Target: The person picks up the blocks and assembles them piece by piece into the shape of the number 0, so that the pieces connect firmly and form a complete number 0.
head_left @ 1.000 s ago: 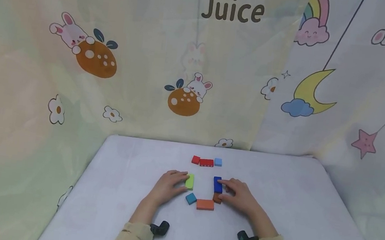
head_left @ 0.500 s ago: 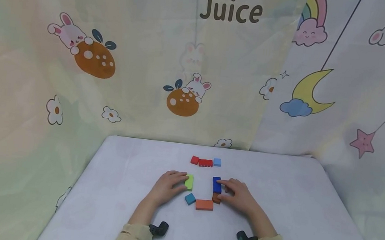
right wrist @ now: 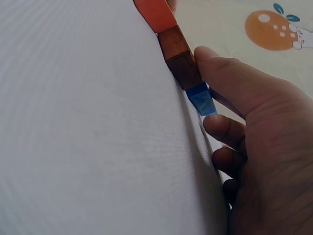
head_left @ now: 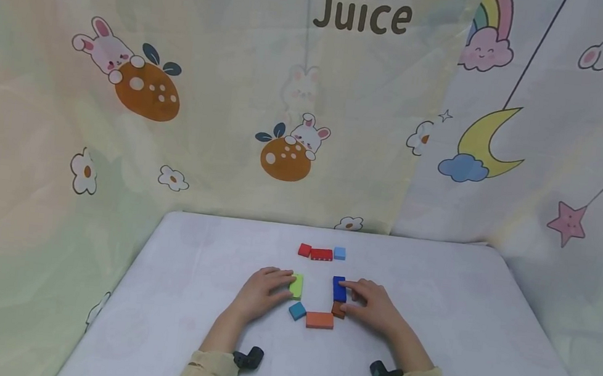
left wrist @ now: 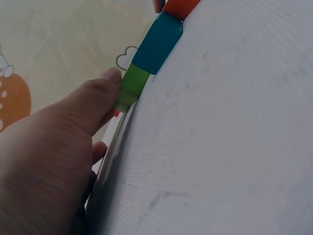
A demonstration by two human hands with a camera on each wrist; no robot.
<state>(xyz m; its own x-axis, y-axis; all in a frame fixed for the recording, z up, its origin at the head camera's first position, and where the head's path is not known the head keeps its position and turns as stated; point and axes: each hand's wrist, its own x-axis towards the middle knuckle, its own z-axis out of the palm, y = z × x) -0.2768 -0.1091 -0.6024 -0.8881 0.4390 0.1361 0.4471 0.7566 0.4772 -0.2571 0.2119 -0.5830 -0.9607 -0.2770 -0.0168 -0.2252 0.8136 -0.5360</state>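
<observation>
In the head view, my left hand (head_left: 263, 292) is at the left of the block outline. Its thumb and index finger pinch the lime green block (head_left: 297, 287). Opposite, my right hand (head_left: 375, 305) holds the dark blue block (head_left: 339, 289), index finger on its upper part. The right thumb lies against the brown block (head_left: 338, 309) just below; the right wrist view shows the other fingers curled. A teal block (head_left: 297, 311) sits turned at an angle by the left thumb. An orange block (head_left: 320, 320) lies between the teal and brown ones.
Farther back lie a small red block (head_left: 304, 250), a longer red block (head_left: 322, 255) and a light blue block (head_left: 340, 253) in a row. Everything stands on a white-covered table (head_left: 152, 320). A printed cloth (head_left: 224, 80) hangs behind it.
</observation>
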